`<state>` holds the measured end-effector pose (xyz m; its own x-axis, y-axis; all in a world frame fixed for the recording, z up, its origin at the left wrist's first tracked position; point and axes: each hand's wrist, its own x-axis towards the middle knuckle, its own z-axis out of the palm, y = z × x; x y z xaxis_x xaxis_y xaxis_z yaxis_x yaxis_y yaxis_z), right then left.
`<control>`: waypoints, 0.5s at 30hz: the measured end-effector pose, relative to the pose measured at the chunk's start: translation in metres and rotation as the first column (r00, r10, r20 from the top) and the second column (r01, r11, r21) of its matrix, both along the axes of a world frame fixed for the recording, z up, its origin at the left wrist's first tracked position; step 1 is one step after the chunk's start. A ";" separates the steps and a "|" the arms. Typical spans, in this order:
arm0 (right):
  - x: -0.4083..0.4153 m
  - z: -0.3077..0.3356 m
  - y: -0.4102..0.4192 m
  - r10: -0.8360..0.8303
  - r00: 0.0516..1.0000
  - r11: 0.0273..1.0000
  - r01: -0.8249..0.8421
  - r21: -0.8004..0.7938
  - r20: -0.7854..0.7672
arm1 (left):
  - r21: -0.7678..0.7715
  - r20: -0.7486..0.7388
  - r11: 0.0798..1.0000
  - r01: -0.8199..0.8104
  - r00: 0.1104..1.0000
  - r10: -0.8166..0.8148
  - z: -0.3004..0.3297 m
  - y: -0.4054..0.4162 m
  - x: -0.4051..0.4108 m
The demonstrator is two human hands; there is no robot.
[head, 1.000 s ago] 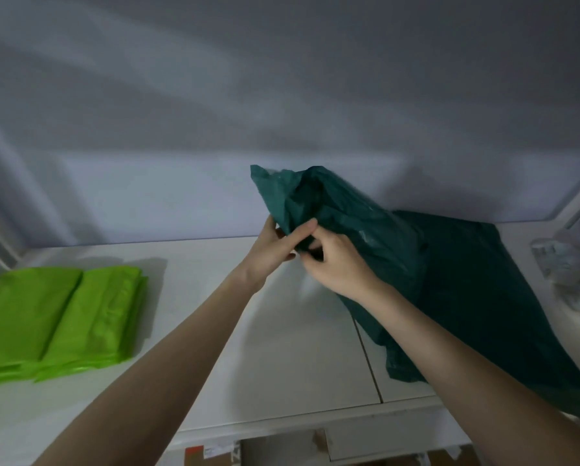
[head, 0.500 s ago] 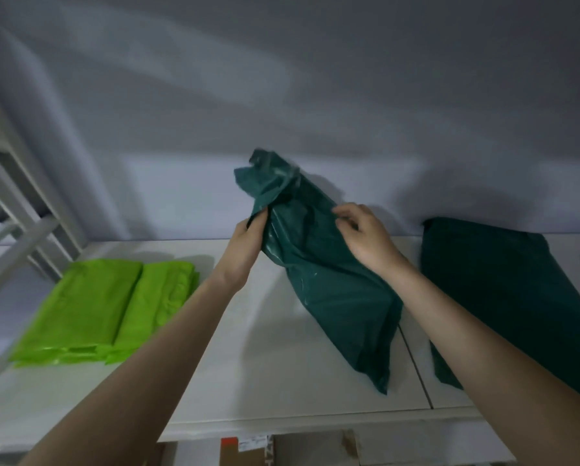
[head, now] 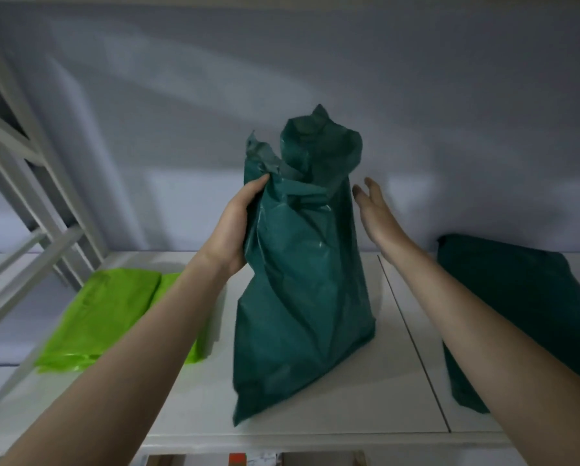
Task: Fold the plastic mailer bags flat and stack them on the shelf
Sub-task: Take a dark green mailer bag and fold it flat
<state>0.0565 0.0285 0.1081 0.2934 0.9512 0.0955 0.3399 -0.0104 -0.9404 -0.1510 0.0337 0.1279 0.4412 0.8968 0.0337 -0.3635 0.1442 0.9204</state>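
Note:
A dark green plastic mailer bag (head: 302, 280) hangs upright above the white shelf (head: 399, 391), crumpled at its top. My left hand (head: 238, 223) grips its upper left edge, thumb curled over the plastic. My right hand (head: 372, 210) is just to the right of the bag's top, fingers straight and holding nothing. A pile of more dark green bags (head: 524, 317) lies on the shelf at the right. Folded lime green bags (head: 113, 317) lie stacked on the shelf at the left.
A white metal shelf frame (head: 29, 210) with slanted bars rises at the left. A grey wall closes the back. A seam (head: 413, 344) runs front to back across the shelf between the held bag and the dark pile. Boxes show below the shelf's front edge.
The bag has swung from slanted to upright and risen. My right hand has let go of it and moved off to its right side. My left hand keeps its grip.

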 end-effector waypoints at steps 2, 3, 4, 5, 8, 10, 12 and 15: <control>-0.001 -0.002 0.001 0.071 0.994 0.997 -0.072 -0.003 -0.082 | -0.003 -0.011 1.000 0.015 1.000 -0.015 0.003 -0.001 -0.001; 0.000 -0.003 0.001 0.117 0.988 0.993 -0.117 0.007 -0.104 | -0.003 -0.016 1.000 0.018 1.000 -0.018 0.005 -0.001 -0.001; 0.000 -0.003 0.001 0.151 0.981 0.988 -0.148 0.031 -0.120 | 0.000 -0.021 1.000 0.020 1.000 -0.020 0.006 -0.001 -0.001; -0.001 -0.003 0.001 0.156 0.977 0.987 -0.149 0.060 -0.146 | 0.003 -0.030 1.000 0.015 0.999 -0.015 0.009 -0.001 -0.001; -0.006 0.008 -0.004 0.090 0.958 0.987 -0.049 0.155 -0.272 | 0.067 -0.071 0.994 -0.092 0.993 0.096 0.014 0.002 -0.003; -0.004 0.013 -0.007 0.038 0.973 0.977 0.012 0.211 -0.228 | 0.142 -0.084 0.956 -0.256 0.959 0.269 0.013 0.006 -0.004; 0.001 0.015 -0.011 -0.014 0.989 0.967 0.051 0.250 -0.149 | 0.189 -0.055 0.896 -0.401 0.907 0.418 0.010 0.010 -0.007; 0.014 0.014 -0.014 -0.116 0.991 0.944 0.132 0.303 -0.071 | 0.191 -0.051 0.843 -0.502 0.853 0.519 0.003 0.017 -0.013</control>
<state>0.0703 0.0147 0.1222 0.4192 0.8344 0.3579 0.3052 0.2417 -0.9211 -0.1642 0.0502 0.1305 -0.0691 0.9809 0.1818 -0.2518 -0.1935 0.9482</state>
